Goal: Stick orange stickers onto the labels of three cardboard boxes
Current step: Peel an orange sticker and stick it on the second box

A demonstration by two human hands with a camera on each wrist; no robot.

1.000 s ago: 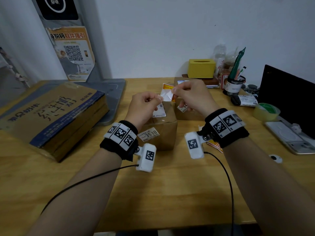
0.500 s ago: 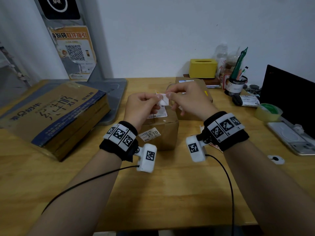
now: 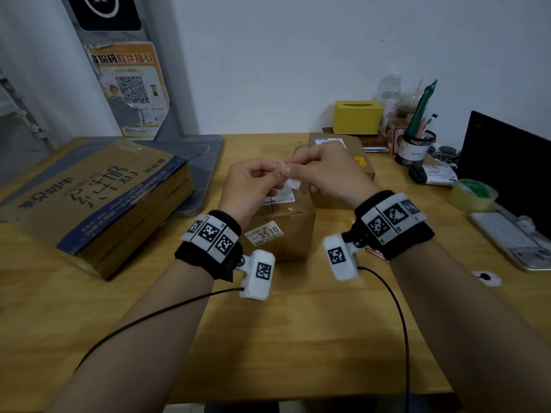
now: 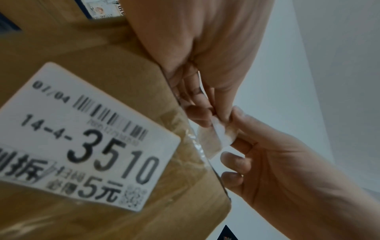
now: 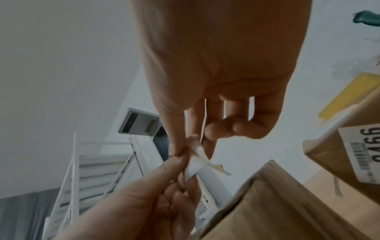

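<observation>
Both hands meet above the small box [image 3: 280, 231] at the middle of a wooden table [image 3: 298, 338]. The left hand [image 3: 250, 186] and the right hand [image 3: 325, 174] each pinch the same white slip [image 3: 290, 183] between thumb and fingertips, other fingers curled; in the wrist views it looks like a folded sticker backing, though blur hides whether any orange shows. The slip hangs just over the small box's top, not touching it.

The small box carries a label [image 3: 264, 234] reading 3510 on its near side. A second box [image 3: 340, 162] sits just behind it, partly hidden by the right hand. A large flat carton [image 3: 98, 201] lies at the table's left, over the edge of a grey tray [image 3: 205, 162].

Behind stands a plain white wall [image 3: 298, 55], with a QR poster [image 3: 131, 87] on a grey panel at left. At the right are a yellow tissue box [image 3: 357, 117], a pen cup [image 3: 416, 147], a tape roll [image 3: 474, 193] and a dark screen [image 3: 507, 162].
</observation>
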